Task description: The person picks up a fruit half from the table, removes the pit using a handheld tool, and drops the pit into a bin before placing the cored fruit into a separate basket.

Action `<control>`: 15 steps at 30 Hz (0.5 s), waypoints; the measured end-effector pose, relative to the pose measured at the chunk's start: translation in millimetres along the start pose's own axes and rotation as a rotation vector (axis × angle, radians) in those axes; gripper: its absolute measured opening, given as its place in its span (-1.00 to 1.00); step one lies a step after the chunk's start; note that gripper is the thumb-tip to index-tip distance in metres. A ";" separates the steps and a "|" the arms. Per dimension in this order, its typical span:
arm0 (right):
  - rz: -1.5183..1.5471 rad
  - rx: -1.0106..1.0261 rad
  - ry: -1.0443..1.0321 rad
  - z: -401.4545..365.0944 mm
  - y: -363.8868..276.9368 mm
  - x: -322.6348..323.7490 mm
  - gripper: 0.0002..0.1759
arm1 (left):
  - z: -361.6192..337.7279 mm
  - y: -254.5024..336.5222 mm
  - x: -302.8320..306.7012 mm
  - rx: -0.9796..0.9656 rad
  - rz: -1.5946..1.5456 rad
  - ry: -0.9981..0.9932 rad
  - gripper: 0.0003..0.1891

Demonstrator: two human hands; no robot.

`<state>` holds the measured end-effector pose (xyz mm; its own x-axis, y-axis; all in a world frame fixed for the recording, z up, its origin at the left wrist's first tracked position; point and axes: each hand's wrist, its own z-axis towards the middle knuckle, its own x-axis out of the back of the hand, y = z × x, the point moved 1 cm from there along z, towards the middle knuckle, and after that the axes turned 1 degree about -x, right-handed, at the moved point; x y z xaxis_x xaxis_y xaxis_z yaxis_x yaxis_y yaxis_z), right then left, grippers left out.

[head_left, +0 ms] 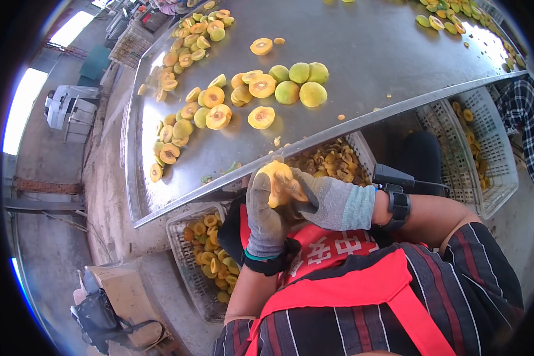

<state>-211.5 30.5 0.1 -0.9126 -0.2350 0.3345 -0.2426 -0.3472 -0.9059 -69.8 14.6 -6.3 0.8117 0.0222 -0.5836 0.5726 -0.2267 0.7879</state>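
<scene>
In grey work gloves, both hands are together in front of the apron, just off the table's near edge. My left hand is closed around a torn piece of yellow stone fruit, which looks like a peach. From the other side, my right hand grips the same fruit, its thumb across the flesh. Whether a small tool is also in the right hand is hidden. Ahead on the metal table are fruit halves with the stones showing, beside several whole greenish fruits.
A long row of halves lies along the table's left side. Below the edge stand a crate of fruit scraps, a left crate of halves and a right white crate. Another person's checked sleeve shows at far right.
</scene>
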 end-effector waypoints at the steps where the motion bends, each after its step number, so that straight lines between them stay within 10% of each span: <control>1: -0.098 -0.105 -0.114 -1.7 1.8 1.8 -0.49 | 0.8 2.4 1.7 0.002 -0.003 0.000 -0.47; 15: -0.302 -0.255 -0.300 -3.7 -4.7 3.1 -0.56 | 14.4 -3.7 22.6 -0.006 0.263 -0.066 -0.50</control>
<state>-214.4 34.7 4.4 -0.6635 -0.4223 0.6176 -0.5881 -0.2160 -0.7794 -55.3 2.0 -25.2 0.9237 -0.1005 -0.3698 0.3436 -0.2100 0.9153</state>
